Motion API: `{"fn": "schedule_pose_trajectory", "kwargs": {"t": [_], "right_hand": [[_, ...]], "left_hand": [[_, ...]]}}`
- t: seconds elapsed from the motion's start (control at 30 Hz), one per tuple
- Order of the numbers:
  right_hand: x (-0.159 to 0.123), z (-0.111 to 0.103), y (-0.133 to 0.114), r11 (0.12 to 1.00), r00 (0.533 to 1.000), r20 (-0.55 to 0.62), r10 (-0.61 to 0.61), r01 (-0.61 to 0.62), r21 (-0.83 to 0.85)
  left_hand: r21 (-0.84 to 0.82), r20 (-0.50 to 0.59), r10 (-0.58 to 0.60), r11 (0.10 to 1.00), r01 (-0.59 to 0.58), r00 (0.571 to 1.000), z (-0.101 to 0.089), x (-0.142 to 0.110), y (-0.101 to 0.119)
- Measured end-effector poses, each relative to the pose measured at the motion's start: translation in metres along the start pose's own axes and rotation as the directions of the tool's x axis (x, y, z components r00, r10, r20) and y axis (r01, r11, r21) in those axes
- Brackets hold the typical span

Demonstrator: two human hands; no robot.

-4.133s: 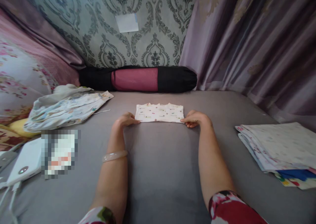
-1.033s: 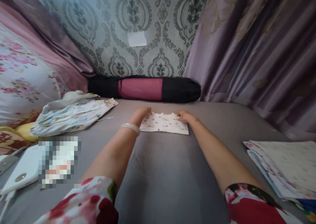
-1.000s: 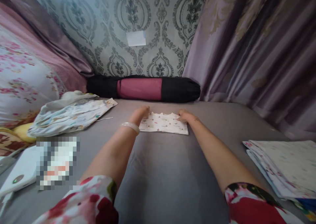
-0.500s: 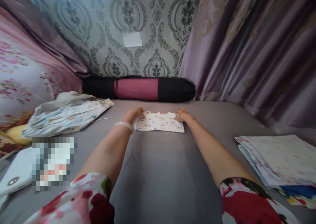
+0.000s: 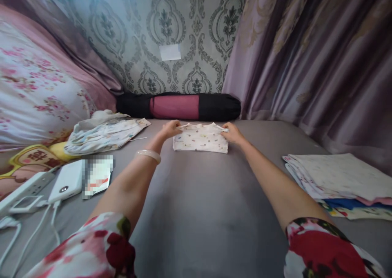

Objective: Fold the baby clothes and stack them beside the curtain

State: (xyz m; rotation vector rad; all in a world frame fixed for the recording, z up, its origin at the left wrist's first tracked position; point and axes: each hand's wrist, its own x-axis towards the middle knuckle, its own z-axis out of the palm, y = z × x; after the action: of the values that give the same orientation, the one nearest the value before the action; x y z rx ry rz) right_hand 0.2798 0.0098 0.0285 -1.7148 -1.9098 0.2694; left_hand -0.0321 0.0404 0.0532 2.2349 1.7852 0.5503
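Observation:
A small folded white garment (image 5: 200, 139) with a tiny coloured print is on the grey bed sheet, its far edge raised a little. My left hand (image 5: 171, 128) pinches its far left corner. At the far right corner my right hand (image 5: 232, 133) grips the cloth in the same way. Both arms are stretched forward, and a pale bangle (image 5: 148, 155) circles my left wrist. The fingertips are partly hidden by the cloth. I cannot make out what kind of garment it is.
On the right lies a stack of folded clothes (image 5: 337, 175). To the left are loose printed clothes (image 5: 107, 133), a white power bank (image 5: 67, 180), a blurred-out phone (image 5: 98, 175), a power strip (image 5: 27, 190) and cables. A black and pink roll (image 5: 174, 107) lies against the wall.
Both hands have closed on the garment's far corners and lifted that edge slightly. The view has shifted left, bringing the power strip and cables into sight.

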Motion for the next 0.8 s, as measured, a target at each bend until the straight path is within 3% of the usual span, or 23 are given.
{"fn": "schedule_pose_trajectory", "kwargs": {"t": [0.17,0.3,0.53,0.8], "right_hand": [[-0.021,-0.032,-0.011,0.991,0.994,0.002,-0.107,0.107,0.079],[-0.050,-0.041,-0.011,0.987,0.987,-0.035,-0.157,0.159,0.036],[-0.119,-0.038,-0.002,0.966,0.966,0.025,-0.258,0.258,-0.018],[-0.173,-0.022,0.006,0.895,0.893,0.173,-0.416,0.436,-0.097]], "left_hand": [[-0.200,-0.097,0.070,0.976,-0.088,0.993,-0.016,-0.019,0.006],[-0.196,-0.131,0.108,0.972,-0.133,0.985,-0.016,-0.052,0.012],[-0.097,-0.089,0.231,0.966,-0.239,0.969,-0.006,-0.123,0.015],[0.103,0.014,0.412,0.906,-0.411,0.911,0.023,-0.170,0.000]]}}
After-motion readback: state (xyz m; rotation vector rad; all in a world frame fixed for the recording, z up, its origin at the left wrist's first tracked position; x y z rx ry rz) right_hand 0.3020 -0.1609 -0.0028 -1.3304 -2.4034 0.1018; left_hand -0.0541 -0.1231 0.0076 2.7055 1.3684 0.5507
